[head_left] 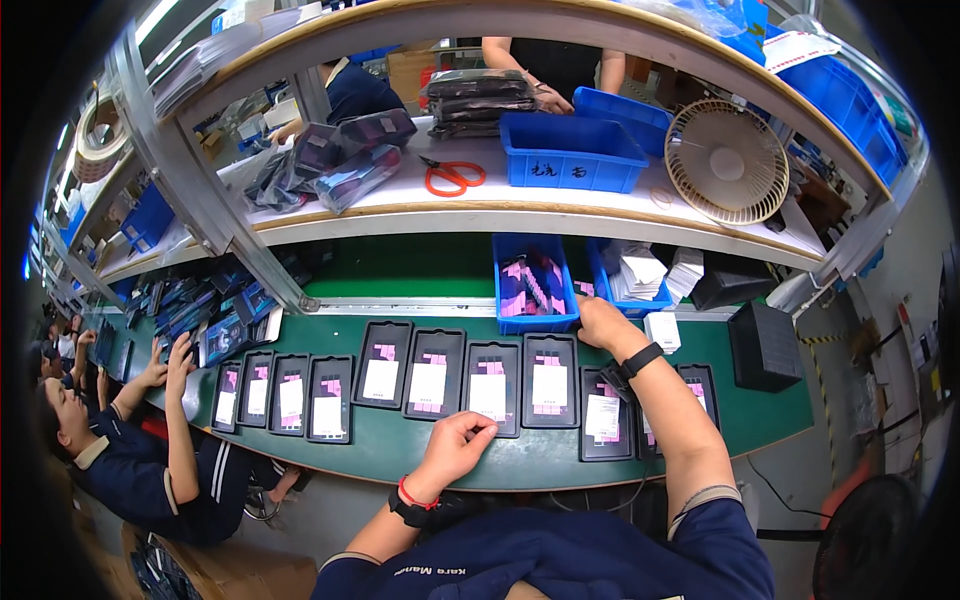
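A: Black trays (491, 388) with pink and white inserts, in a row just below the blue bin (534, 290).
B: Left hand (455, 446) curled at one tray's near edge, holding nothing; right hand (600, 322) beside the bin, fingers hidden.

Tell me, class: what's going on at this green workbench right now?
A person works at a green belt lined with black trays carrying white and pink cards. The left hand rests on the belt beside a tray. The right hand reaches to a blue bin of pink pieces. To the left, another worker's hands handle more trays.
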